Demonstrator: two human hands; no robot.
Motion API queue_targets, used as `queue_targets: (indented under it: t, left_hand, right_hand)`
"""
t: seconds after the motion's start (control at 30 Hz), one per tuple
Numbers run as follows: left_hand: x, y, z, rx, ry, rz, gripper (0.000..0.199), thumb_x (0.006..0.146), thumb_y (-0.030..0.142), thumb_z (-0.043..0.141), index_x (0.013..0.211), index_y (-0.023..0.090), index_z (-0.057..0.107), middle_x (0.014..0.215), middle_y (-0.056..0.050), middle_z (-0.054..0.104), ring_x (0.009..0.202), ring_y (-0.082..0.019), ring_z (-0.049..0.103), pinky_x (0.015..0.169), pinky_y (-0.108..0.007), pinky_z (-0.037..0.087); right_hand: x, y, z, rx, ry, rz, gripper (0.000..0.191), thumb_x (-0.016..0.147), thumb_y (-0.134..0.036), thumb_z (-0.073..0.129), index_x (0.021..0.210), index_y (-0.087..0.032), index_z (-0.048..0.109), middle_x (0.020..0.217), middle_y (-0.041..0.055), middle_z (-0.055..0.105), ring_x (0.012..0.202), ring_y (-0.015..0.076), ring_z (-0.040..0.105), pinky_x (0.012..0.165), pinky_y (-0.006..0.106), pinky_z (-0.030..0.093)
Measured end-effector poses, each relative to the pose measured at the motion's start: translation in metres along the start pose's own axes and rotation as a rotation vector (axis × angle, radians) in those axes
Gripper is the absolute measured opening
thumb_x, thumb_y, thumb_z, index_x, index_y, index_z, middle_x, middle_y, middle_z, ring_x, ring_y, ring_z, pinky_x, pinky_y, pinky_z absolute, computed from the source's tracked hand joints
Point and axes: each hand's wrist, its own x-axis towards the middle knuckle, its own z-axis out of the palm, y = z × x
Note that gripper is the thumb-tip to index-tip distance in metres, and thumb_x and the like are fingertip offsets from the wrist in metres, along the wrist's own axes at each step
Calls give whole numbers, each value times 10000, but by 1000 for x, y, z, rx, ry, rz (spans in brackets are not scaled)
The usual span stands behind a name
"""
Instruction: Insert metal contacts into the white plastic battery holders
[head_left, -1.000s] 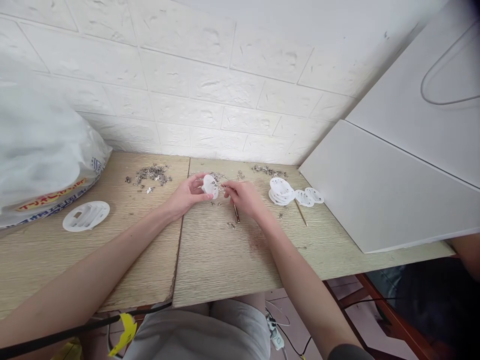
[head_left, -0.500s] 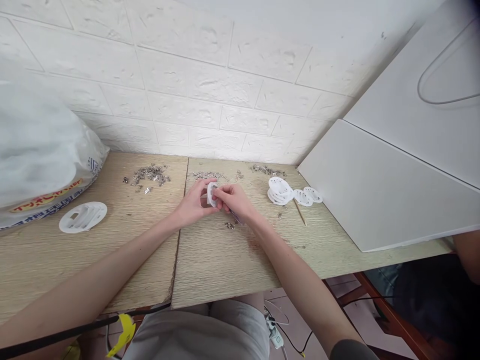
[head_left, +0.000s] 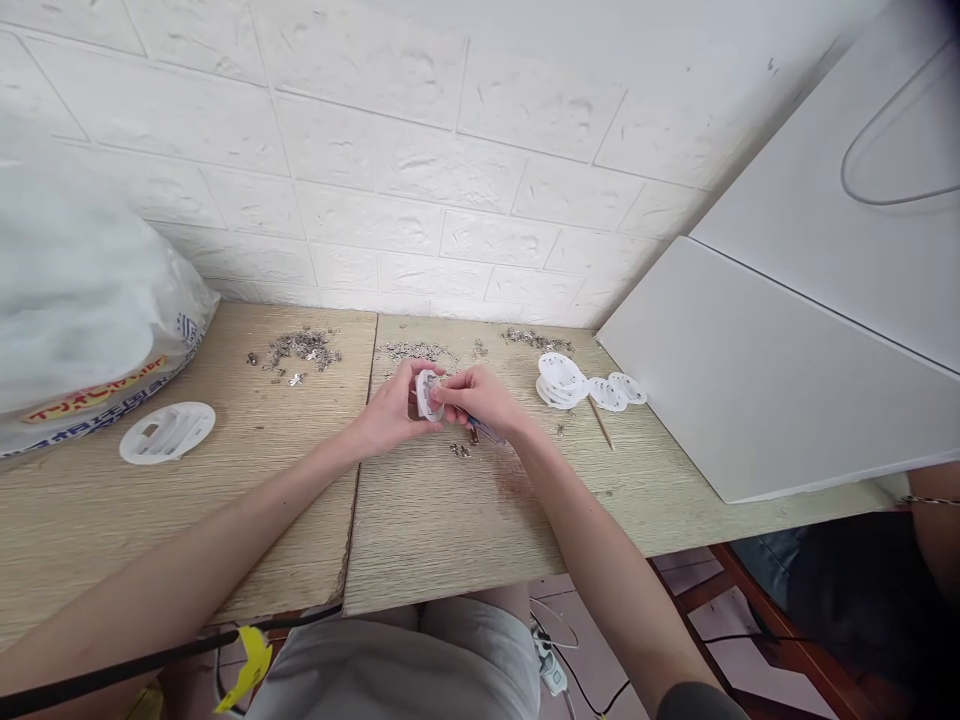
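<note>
A round white plastic piece [head_left: 429, 394] with slots stands tilted between my hands above the table. Thumb and fingers of my left hand [head_left: 394, 410] grip its rim from the left. My right hand [head_left: 480, 400] is closed, with its fingertips pressed against the piece's face; any small part under them is hidden. A slim bluish tool [head_left: 486, 430] sticks out under the right palm; its kind cannot be made out. Below the hands lie a few small metal parts [head_left: 460, 451]. Behind them is a scattered pile of small metal pieces [head_left: 416, 351].
More metal parts lie in a left pile [head_left: 304, 348] and a right pile [head_left: 534, 340]. Stacked white discs [head_left: 561, 378] and a wooden stick [head_left: 601, 425] are at right, beside a white panel [head_left: 787, 380]. A larger white disc [head_left: 167, 433] lies near a plastic bag [head_left: 90, 320].
The white piece has turned so that more of its slotted face shows. My right hand has shifted slightly right, and more of the bluish tool is visible.
</note>
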Motion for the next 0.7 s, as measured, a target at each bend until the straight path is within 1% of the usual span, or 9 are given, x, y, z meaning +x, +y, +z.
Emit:
queue_targets:
  t: [0.1, 0.17, 0.27, 0.37, 0.43, 0.5, 0.6, 0.67, 0.7]
  left_hand:
    - [-1, 2, 0, 18, -64, 7, 682, 634, 287, 801, 1212, 230, 444, 1195, -101, 596, 958, -229, 642, 787, -377, 537]
    - [-1, 4, 1, 46, -70, 25, 651, 667, 289, 772, 1212, 230, 421, 1252, -114, 569, 1036, -253, 624, 819, -390, 527]
    - [-2, 3, 1, 111, -25, 98, 544, 719, 297, 714, 1162, 232, 404, 1354, -125, 502, 1157, -272, 568, 915, -424, 485]
    - [-2, 2, 2, 163, 31, 141, 480, 737, 263, 668, 1129, 226, 392, 1361, -123, 488, 1182, -260, 545, 973, -435, 442]
    - [-2, 2, 2, 197, 40, 118, 512, 727, 250, 663, 1159, 217, 390, 1312, -116, 515, 1164, -257, 550, 970, -427, 442]
    - [-2, 3, 3, 230, 45, 93, 601, 714, 266, 681, 1230, 204, 379, 1275, -118, 530, 1162, -267, 548, 972, -422, 443]
    - [-1, 4, 4, 285, 83, 113, 727, 715, 292, 697, 1343, 185, 346, 1333, -137, 482, 1249, -294, 478, 1040, -434, 401]
    - [-1, 4, 4, 325, 115, 124, 746, 728, 276, 686, 1385, 185, 344, 1357, -137, 452, 1284, -303, 438, 1068, -442, 380]
    - [0, 4, 4, 342, 129, 117, 743, 732, 262, 679, 1395, 190, 352, 1343, -131, 454, 1274, -302, 444, 1064, -445, 386]
  right_hand:
    - [-1, -1, -1, -20, -62, 34, 249, 822, -273, 568, 612, -146, 610, 471, -33, 524, 399, 50, 404, 392, 175, 326]
    - [-2, -4, -1, -18, -93, 59, 279, 852, -284, 542, 612, -151, 589, 455, -34, 522, 373, 51, 401, 382, 178, 329]
    - [-4, -7, 1, -3, -113, 93, 296, 892, -299, 506, 635, -162, 563, 436, -42, 512, 341, 54, 389, 363, 181, 311]
    - [-4, -8, 4, 6, -63, 91, 283, 910, -299, 495, 665, -170, 549, 433, -50, 506, 337, 51, 379, 352, 174, 290]
    - [-3, -8, 6, 8, -13, 79, 274, 915, -294, 495, 675, -172, 544, 433, -54, 499, 339, 49, 372, 348, 172, 284]
    - [-3, -8, 9, -3, 29, 64, 282, 918, -282, 492, 661, -173, 533, 430, -53, 488, 343, 50, 374, 350, 174, 287]
    - [-1, -7, 14, -32, 61, 55, 302, 922, -269, 480, 639, -173, 527, 435, -46, 492, 343, 51, 378, 354, 182, 288]
    - [-1, -7, 17, -56, 77, 65, 300, 921, -266, 471, 642, -173, 534, 442, -41, 506, 339, 53, 386, 356, 187, 288]
    - [0, -7, 18, -73, 89, 69, 300, 918, -267, 472, 641, -173, 537, 443, -39, 513, 339, 55, 392, 358, 188, 291]
